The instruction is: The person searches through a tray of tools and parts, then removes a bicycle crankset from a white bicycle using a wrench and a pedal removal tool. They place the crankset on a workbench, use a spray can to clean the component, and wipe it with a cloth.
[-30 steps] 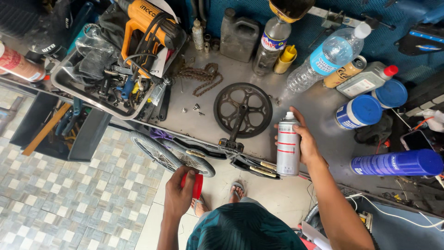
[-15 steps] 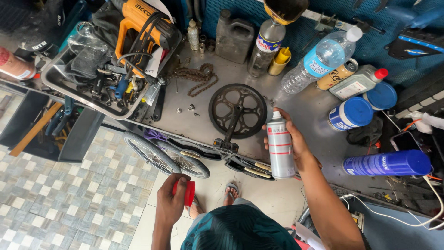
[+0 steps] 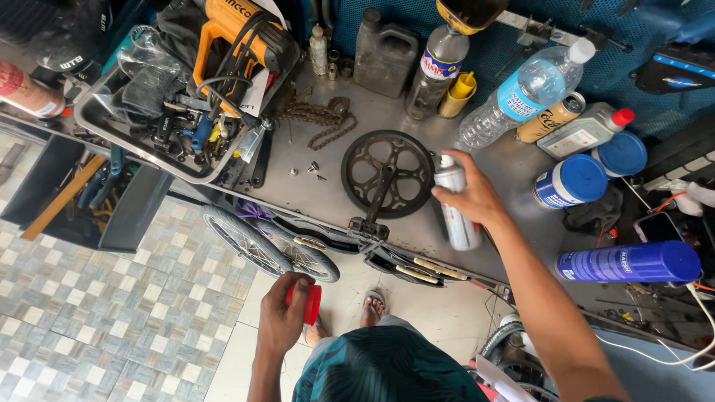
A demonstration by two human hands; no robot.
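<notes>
My right hand [image 3: 474, 195] grips a white spray can [image 3: 454, 205], held upright just above the metal workbench [image 3: 313, 149], right beside a black chainring with its crank arm [image 3: 387, 177]. My left hand [image 3: 281, 316] is low, off the bench's front edge, holding a red cap [image 3: 311, 304]. A rusty chain [image 3: 319, 117] lies behind the chainring, with a few small bolts [image 3: 309, 171] near it.
A grey tray [image 3: 119, 134] holds tools and an orange power tool [image 3: 238, 37] at the left. Bottles, a dark jug [image 3: 383, 52], two blue-lidded tubs [image 3: 572, 181] and a blue spray can [image 3: 629, 262] crowd the back and right. Small wheels [image 3: 261, 242] lean under the bench.
My right hand has carried the spray can left toward the chainring. My left hand with the red cap stays low, shifting slightly.
</notes>
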